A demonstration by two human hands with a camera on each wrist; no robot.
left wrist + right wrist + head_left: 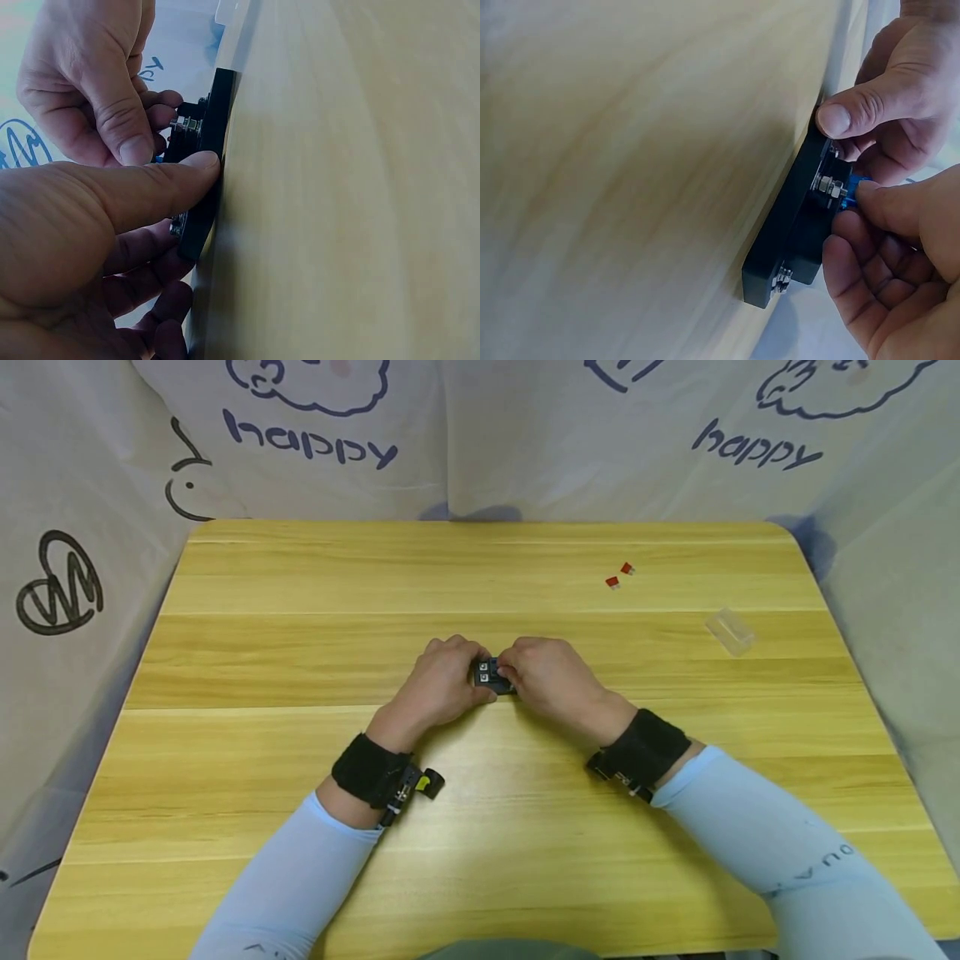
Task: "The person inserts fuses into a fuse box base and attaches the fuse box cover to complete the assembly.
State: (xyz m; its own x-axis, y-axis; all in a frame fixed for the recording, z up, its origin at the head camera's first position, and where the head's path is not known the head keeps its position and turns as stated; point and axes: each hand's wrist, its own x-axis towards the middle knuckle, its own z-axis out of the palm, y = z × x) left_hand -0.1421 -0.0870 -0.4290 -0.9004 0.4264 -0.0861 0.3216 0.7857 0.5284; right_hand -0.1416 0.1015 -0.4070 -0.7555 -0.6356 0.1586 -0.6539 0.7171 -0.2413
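Note:
A small black block [486, 680] with metal bolts and nuts lies on the table between both hands. My left hand [442, 683] grips it from the left, thumb on the near edge and fingers on the far side. In the right wrist view, a small blue piece [850, 193] stands at the top of the black block [769, 247]. My right hand [553, 681] pinches this blue piece between thumb and fingers. Fingers hide most of it, so its exact kind and how deep it sits cannot be seen.
Two small red pieces [612, 582] with pale ends lie at the back right of the wooden table [300, 660]. Farther right is a clear plastic box [731, 632]. White cloth [525, 452] with drawings hangs behind the table and along its sides.

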